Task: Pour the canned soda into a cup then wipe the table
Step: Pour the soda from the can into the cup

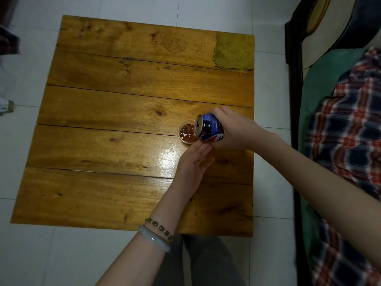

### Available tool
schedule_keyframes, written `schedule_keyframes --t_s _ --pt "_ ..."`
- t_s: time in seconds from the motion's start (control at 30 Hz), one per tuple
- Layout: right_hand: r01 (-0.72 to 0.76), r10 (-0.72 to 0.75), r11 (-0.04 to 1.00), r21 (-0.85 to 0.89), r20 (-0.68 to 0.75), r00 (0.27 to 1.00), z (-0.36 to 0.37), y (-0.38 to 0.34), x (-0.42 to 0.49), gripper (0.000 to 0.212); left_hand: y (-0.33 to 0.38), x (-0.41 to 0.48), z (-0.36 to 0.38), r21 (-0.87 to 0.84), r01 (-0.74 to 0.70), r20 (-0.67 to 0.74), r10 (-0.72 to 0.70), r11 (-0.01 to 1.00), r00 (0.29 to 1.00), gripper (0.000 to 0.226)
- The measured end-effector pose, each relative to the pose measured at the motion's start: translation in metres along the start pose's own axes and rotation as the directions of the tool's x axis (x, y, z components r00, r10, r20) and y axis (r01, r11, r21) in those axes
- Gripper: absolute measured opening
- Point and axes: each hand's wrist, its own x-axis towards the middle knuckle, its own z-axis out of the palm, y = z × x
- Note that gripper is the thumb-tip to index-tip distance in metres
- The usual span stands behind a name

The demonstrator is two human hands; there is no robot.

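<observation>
At far left: bare planks of the worktop (92,141). Right of centre on it: one cup (186,132), upright, holding brown foamy soda (185,133).

Just on the near side of the cup: the left grip (195,159), released, fingers straight, tips under the can. Cannot tell whether the tips touch the can or the cup.

Immediately right of the cup: one can (209,129), tipped close to level. Lies with its long axis running from the right grip leftward to the cup, mouth end over the cup's right rim.

Grasps the can body from the right with the right grip (235,129), fingers wrapped round it.

Judged step: pouring under way; no stream discernible, so amount left in the can unknown. Turns, as judged, on keeping the mouth end left of the grip and above the rim while tipping. Risks a spill on the worktop with any drift toward the near side.

At the far right corner of the worktop: one cloth (234,51), flat, well apart from both grips. Right grip judged nearer for the wipe, after setting down the can.

Count: one cup, one can, one cloth, two grips.
</observation>
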Motion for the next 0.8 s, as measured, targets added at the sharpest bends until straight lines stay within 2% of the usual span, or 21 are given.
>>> schedule_keyframes --t_s 0.13,0.23,0.4,0.53,0.67,0.8 --pt "-0.004 0.006 0.991 0.137 -0.017 1.000 0.001 -0.009 -0.001 0.080 0.006 -0.005 -0.007 0.199 -0.094 0.021 0.092 0.976 0.996 0.049" --pt "0.003 0.021 0.963 0.268 -0.088 0.996 0.000 -0.025 -0.002 0.085 0.018 -0.011 -0.011 0.403 -0.205 0.066 0.195 0.892 0.979 0.043" --pt "0.072 0.025 0.902 0.425 -0.218 0.976 -0.003 -0.063 0.004 0.080 0.044 -0.031 -0.026 0.390 -0.322 -0.029 0.361 0.863 0.932 0.053" --pt "0.132 0.027 0.875 0.466 -0.320 0.947 0.005 -0.096 0.021 0.079 0.071 -0.045 -0.046 0.345 -0.414 -0.075 0.465 0.842 0.882 0.045" --pt "0.218 0.022 0.835 0.506 -0.427 0.904 0.021 -0.124 0.041 0.078 0.092 -0.049 -0.072 0.350 -0.424 -0.138 0.494 0.835 0.859 0.039" --pt "0.248 0.065 0.773 0.584 -0.462 0.884 0.039 -0.145 0.058 0.075 0.100 -0.044 -0.097 0.387 -0.411 -0.157 0.498 0.825 0.853 0.051"
